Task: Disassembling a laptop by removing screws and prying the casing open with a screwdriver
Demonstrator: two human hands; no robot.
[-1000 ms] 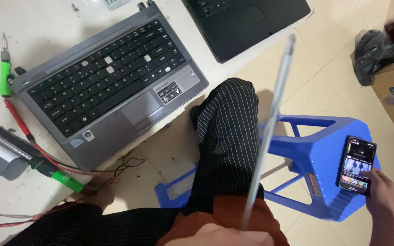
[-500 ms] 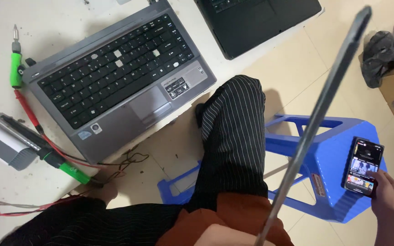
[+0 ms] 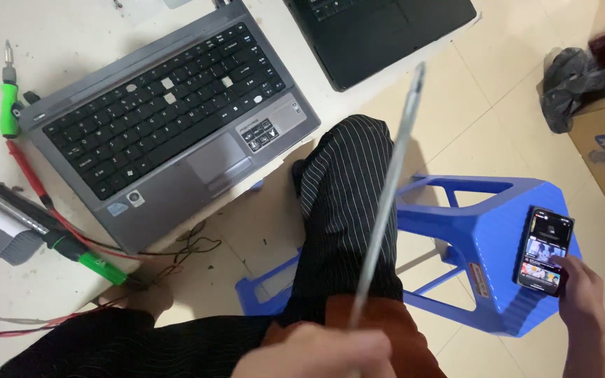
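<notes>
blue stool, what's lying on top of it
A smartphone with a lit screen lies on the blue plastic stool, the right hand touching its lower edge. The hand hides the stool's near corner.

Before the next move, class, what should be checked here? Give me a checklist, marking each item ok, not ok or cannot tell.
1. Left hand has a closed grip on the thin grey panel: ok, held edge-on at its lower end.
2. Right hand free: not ok, it touches the phone.
3. Phone lies flat on the blue stool: ok.
4. Grey laptop has a complete keyboard: not ok, several keys are missing.
5. Green-handled screwdriver is on the table: ok, it lies left of the laptop.
6. Panel undamaged: cannot tell, blurred.
</notes>
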